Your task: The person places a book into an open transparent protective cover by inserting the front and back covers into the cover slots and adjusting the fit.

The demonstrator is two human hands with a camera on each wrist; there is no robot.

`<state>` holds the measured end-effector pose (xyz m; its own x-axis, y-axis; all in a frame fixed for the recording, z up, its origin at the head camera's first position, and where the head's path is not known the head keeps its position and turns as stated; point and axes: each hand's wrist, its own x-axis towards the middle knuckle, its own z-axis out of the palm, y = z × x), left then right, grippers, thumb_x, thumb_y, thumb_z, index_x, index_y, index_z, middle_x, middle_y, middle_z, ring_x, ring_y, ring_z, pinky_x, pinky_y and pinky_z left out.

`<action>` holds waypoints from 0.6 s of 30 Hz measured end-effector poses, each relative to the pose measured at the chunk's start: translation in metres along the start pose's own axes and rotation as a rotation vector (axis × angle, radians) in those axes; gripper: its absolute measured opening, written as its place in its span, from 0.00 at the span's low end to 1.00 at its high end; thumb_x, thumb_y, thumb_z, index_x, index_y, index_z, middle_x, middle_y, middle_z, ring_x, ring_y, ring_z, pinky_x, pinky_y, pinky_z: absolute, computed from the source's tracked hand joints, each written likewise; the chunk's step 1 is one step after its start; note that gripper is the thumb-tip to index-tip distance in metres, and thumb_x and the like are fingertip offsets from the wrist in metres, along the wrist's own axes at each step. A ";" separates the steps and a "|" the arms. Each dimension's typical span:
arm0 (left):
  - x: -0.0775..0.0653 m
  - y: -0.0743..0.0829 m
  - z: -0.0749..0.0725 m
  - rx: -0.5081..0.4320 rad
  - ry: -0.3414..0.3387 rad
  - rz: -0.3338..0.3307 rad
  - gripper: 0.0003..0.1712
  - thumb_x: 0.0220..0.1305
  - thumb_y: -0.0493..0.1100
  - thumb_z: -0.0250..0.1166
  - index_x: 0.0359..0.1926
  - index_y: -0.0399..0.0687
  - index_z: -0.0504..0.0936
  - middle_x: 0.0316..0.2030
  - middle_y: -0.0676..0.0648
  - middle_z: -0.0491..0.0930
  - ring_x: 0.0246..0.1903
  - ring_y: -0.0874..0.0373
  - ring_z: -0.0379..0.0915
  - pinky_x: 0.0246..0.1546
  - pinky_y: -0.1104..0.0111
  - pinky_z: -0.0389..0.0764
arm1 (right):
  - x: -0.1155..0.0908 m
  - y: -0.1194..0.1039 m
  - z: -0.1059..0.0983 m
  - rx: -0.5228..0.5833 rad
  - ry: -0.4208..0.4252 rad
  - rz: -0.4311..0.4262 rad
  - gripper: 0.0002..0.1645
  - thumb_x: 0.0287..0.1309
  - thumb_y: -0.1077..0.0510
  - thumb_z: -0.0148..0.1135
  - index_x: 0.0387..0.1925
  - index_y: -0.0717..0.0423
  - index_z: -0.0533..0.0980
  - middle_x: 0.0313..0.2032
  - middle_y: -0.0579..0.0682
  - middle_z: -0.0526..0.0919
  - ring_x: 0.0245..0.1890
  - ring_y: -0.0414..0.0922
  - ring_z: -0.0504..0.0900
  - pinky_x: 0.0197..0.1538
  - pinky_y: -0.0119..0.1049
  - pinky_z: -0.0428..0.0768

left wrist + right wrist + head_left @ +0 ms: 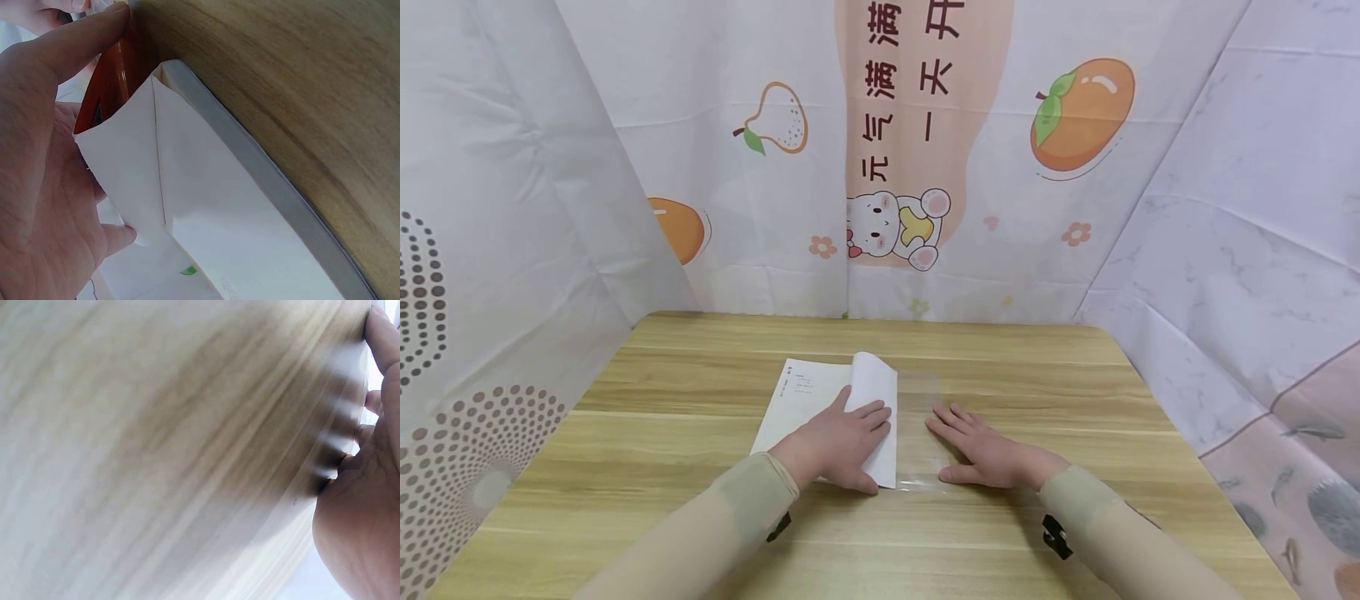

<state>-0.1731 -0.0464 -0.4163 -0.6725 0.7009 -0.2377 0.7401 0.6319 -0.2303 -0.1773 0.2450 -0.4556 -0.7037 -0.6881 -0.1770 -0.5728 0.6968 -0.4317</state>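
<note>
A book lies on the wooden table with a printed page facing up. At its right side a white sheet or flap curves up along the top. My left hand rests on this flap with fingers spread, its thumb near the lower edge. In the left wrist view an orange-red surface shows beyond the white flap, close to the thumb. Clear plastic film extends from the book's right edge. My right hand lies palm down at the film's right side, fingers extended.
The wooden table surrounds the book on all sides. A printed curtain hangs behind its far edge, with further cloth at left and right. Each wrist wears a band with a small black device.
</note>
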 end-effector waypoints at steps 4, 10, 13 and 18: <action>0.001 0.000 0.001 0.019 -0.001 0.002 0.54 0.60 0.79 0.58 0.77 0.52 0.65 0.78 0.52 0.58 0.78 0.59 0.48 0.75 0.43 0.53 | 0.000 0.000 0.000 0.002 0.002 -0.005 0.49 0.71 0.37 0.57 0.81 0.56 0.50 0.81 0.60 0.42 0.80 0.66 0.39 0.76 0.66 0.44; 0.003 0.001 0.003 0.017 -0.004 -0.003 0.54 0.60 0.79 0.58 0.77 0.52 0.64 0.79 0.52 0.57 0.79 0.59 0.48 0.75 0.42 0.53 | 0.000 0.001 0.001 -0.003 0.002 -0.003 0.49 0.72 0.37 0.57 0.81 0.56 0.50 0.81 0.61 0.42 0.80 0.65 0.39 0.76 0.66 0.44; 0.003 0.002 0.003 0.011 -0.006 -0.002 0.54 0.60 0.79 0.58 0.78 0.52 0.64 0.79 0.52 0.56 0.79 0.59 0.47 0.75 0.42 0.52 | 0.000 0.001 0.000 -0.001 0.000 -0.003 0.49 0.72 0.37 0.57 0.81 0.55 0.50 0.81 0.61 0.42 0.80 0.65 0.39 0.76 0.66 0.44; 0.003 0.003 0.002 0.009 -0.007 -0.001 0.54 0.61 0.79 0.57 0.78 0.53 0.63 0.79 0.53 0.56 0.79 0.60 0.47 0.75 0.43 0.52 | 0.000 0.000 -0.001 0.004 -0.005 0.000 0.50 0.72 0.37 0.57 0.81 0.55 0.50 0.81 0.60 0.42 0.80 0.65 0.39 0.76 0.66 0.44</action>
<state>-0.1735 -0.0431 -0.4198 -0.6734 0.6977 -0.2444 0.7391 0.6298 -0.2389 -0.1771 0.2452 -0.4548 -0.7015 -0.6892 -0.1812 -0.5714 0.6960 -0.4348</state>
